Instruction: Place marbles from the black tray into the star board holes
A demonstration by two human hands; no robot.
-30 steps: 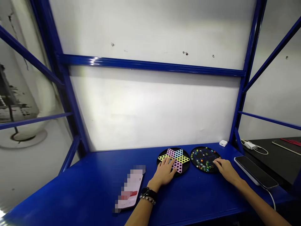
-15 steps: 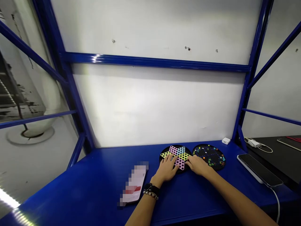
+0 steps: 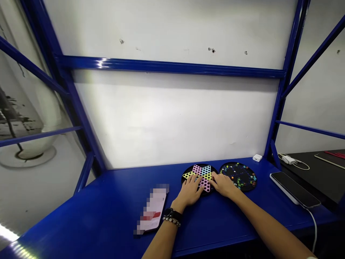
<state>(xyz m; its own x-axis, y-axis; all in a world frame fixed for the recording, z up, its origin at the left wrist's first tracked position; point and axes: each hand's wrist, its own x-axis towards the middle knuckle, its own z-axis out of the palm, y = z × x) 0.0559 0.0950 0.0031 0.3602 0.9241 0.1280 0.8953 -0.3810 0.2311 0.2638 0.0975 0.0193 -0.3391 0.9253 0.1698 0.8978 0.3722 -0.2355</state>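
Note:
A star-shaped Chinese checkers board (image 3: 206,186) in pink, yellow and blue, full of round holes, lies in a round black tray (image 3: 184,170). My left hand (image 3: 189,190) rests on the board's left and front part, palm down with the fingers spread. On the right side my right hand (image 3: 223,185) has its thumb and fingers around the right point of the star, covering it. Beside it on the right is a second round black tray (image 3: 249,186), holding many small coloured pieces around its rim.
The blue table (image 3: 118,201) carries a phone with a lit screen (image 3: 155,208) at left. Another phone (image 3: 296,189) rests on a white block (image 3: 285,192) with a cable at right. A small white case (image 3: 257,158) sits near the back. Blue frame posts (image 3: 272,126) border the table.
My right hand has shifted slightly left and inward over the star's right point. My left hand stays on the board. The whole view has turned slightly.

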